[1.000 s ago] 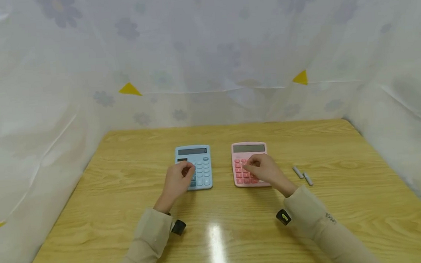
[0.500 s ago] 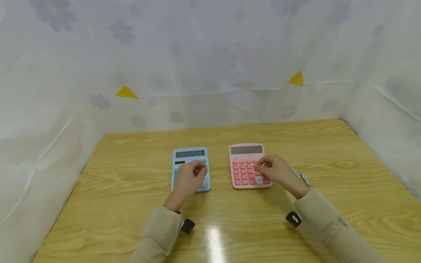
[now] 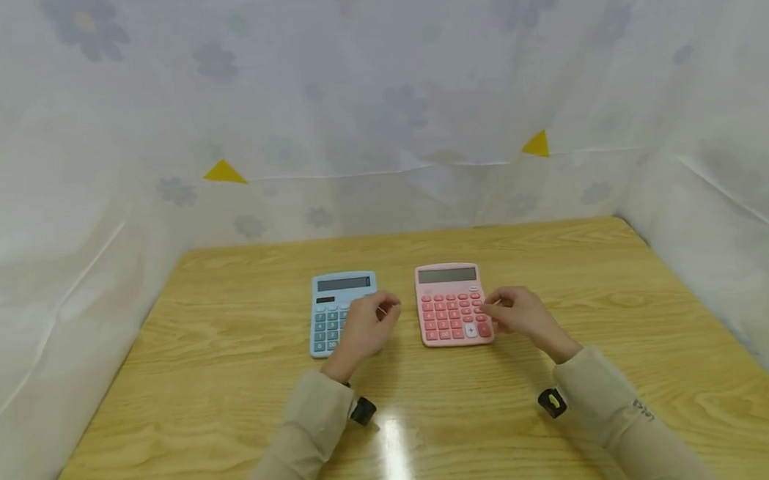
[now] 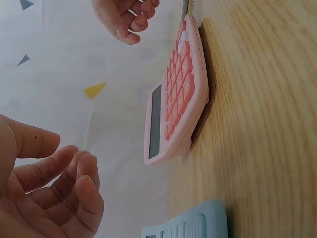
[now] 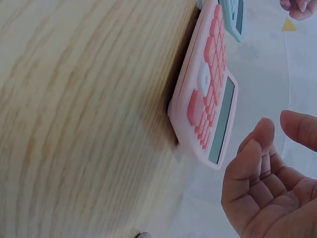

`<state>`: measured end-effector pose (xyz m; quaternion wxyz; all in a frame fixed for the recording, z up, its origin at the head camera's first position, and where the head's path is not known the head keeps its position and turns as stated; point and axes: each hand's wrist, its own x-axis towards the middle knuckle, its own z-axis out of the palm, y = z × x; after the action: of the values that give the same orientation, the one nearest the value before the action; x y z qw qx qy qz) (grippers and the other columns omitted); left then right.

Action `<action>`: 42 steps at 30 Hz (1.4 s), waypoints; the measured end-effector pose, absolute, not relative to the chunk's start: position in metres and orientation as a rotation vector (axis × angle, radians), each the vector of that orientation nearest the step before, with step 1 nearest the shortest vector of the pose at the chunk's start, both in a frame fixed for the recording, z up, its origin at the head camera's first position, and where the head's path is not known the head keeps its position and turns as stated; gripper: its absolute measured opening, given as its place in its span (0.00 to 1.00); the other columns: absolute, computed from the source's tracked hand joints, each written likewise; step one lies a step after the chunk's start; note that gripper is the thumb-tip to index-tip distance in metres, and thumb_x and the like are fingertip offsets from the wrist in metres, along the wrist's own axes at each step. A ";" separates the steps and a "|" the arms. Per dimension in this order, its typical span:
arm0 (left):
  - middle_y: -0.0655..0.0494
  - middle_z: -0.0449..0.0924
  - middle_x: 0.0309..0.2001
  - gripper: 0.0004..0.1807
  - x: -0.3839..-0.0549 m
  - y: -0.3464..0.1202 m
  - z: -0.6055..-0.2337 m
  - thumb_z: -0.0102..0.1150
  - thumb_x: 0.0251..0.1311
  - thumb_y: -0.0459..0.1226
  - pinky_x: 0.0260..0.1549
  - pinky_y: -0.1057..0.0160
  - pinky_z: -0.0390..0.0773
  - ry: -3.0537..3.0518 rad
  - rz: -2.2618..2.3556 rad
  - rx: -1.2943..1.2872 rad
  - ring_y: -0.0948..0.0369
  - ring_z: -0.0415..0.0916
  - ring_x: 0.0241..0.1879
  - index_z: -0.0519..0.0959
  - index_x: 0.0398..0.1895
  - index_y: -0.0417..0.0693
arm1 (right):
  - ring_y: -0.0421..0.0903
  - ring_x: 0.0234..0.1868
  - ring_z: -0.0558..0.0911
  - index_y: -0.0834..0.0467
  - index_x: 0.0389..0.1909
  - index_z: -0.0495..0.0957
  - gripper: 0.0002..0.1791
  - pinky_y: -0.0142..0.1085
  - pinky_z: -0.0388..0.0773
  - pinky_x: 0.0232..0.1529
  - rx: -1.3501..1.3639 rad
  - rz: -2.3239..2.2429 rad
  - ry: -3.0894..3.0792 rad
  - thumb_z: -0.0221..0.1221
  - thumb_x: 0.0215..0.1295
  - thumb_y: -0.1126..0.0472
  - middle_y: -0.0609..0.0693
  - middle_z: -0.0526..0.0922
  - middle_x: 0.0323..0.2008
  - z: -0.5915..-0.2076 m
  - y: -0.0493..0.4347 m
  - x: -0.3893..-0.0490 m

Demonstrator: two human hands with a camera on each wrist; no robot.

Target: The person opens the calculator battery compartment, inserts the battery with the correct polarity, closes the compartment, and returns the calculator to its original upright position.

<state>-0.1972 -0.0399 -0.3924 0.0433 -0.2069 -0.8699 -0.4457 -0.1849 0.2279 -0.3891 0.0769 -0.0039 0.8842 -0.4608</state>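
A light-blue calculator (image 3: 342, 295) lies on the table, its screen showing a digit. My left hand (image 3: 368, 325) is over its right side and covers many of its keys. In the left wrist view the fingers (image 4: 89, 191) are loosely bent, with nothing between them and the thumb. To the right lies a pink calculator (image 3: 451, 306) with a blank screen and one white plus key. Beside its right edge hovers my right hand (image 3: 524, 316). That thumb and fingers (image 5: 247, 163) stay apart and hold nothing.
Wood-grain table (image 3: 237, 425) under both calculators. A pale flowered sheet (image 3: 376, 108) walls in the back and sides. A small silvery cylinder (image 4: 184, 7) shows behind the pink calculator in the left wrist view. Black wrist cameras (image 3: 363, 411) hang below both cuffs.
Both hands have moved right: the left across the blue calculator's keys, uncovering its left columns, the right off the pink calculator. Two small grey cylinders at the right are now hidden behind the right hand.
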 end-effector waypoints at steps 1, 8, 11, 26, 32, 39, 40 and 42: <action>0.54 0.77 0.29 0.07 -0.197 -0.038 -0.392 0.52 0.61 0.33 0.27 0.67 0.72 -2.672 -1.359 -0.628 0.63 0.71 0.27 0.79 0.37 0.41 | 0.51 0.26 0.77 0.68 0.39 0.74 0.13 0.42 0.76 0.29 -0.012 -1.377 2.650 0.55 0.63 0.61 0.60 0.78 0.28 -0.389 0.229 -0.185; 0.51 0.76 0.30 0.10 -0.200 -0.029 -0.397 0.52 0.59 0.32 0.28 0.65 0.72 -2.686 -1.408 -0.641 0.60 0.71 0.28 0.78 0.40 0.35 | 0.51 0.29 0.78 0.69 0.47 0.72 0.18 0.42 0.76 0.31 0.031 -1.320 2.622 0.52 0.65 0.58 0.62 0.77 0.37 -0.388 0.234 -0.185; 0.49 0.75 0.33 0.13 -0.203 -0.025 -0.400 0.53 0.58 0.32 0.29 0.65 0.73 -2.714 -1.449 -0.648 0.59 0.72 0.30 0.76 0.45 0.33 | 0.50 0.32 0.78 0.70 0.51 0.70 0.21 0.41 0.76 0.33 0.079 -1.307 2.583 0.51 0.66 0.57 0.63 0.77 0.42 -0.389 0.236 -0.187; 0.37 0.65 0.60 0.26 -0.215 0.000 -0.414 0.49 0.61 0.33 0.57 0.54 0.62 -2.901 -1.439 -0.714 0.49 0.63 0.59 0.62 0.62 0.33 | 0.46 0.34 0.79 0.75 0.60 0.58 0.30 0.38 0.77 0.31 0.163 -1.232 2.463 0.48 0.68 0.55 0.69 0.70 0.50 -0.403 0.240 -0.209; 0.38 0.63 0.61 0.26 -0.218 0.006 -0.417 0.48 0.62 0.34 0.59 0.54 0.58 -2.936 -1.450 -0.707 0.49 0.58 0.62 0.61 0.62 0.31 | 0.44 0.30 0.77 0.76 0.59 0.57 0.30 0.38 0.77 0.30 0.215 -1.271 2.431 0.49 0.67 0.57 0.65 0.73 0.45 -0.405 0.238 -0.217; 0.41 0.67 0.59 0.26 -0.221 0.011 -0.420 0.50 0.63 0.39 0.57 0.55 0.62 -3.037 -1.411 -0.604 0.51 0.62 0.60 0.63 0.62 0.35 | 0.43 0.30 0.78 0.75 0.58 0.61 0.27 0.37 0.77 0.30 0.182 -1.271 2.407 0.48 0.67 0.57 0.62 0.76 0.42 -0.402 0.235 -0.220; 0.41 0.67 0.59 0.27 -0.221 0.011 -0.420 0.50 0.63 0.39 0.56 0.55 0.63 -3.043 -1.410 -0.596 0.51 0.63 0.60 0.63 0.62 0.35 | 0.43 0.30 0.78 0.75 0.58 0.61 0.27 0.37 0.77 0.30 0.179 -1.273 2.404 0.48 0.68 0.57 0.62 0.76 0.42 -0.401 0.235 -0.220; 0.41 0.67 0.58 0.27 -0.221 0.011 -0.420 0.51 0.63 0.39 0.56 0.55 0.63 -3.036 -1.415 -0.593 0.50 0.63 0.60 0.64 0.62 0.35 | 0.42 0.30 0.78 0.75 0.58 0.62 0.27 0.37 0.77 0.30 0.186 -1.271 2.404 0.48 0.68 0.57 0.62 0.76 0.42 -0.401 0.234 -0.220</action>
<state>-0.2207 0.0107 -0.4201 -0.1297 -0.1730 -0.8849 -0.4125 -0.2204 0.2338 -0.4010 0.2063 0.0668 0.8630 -0.4563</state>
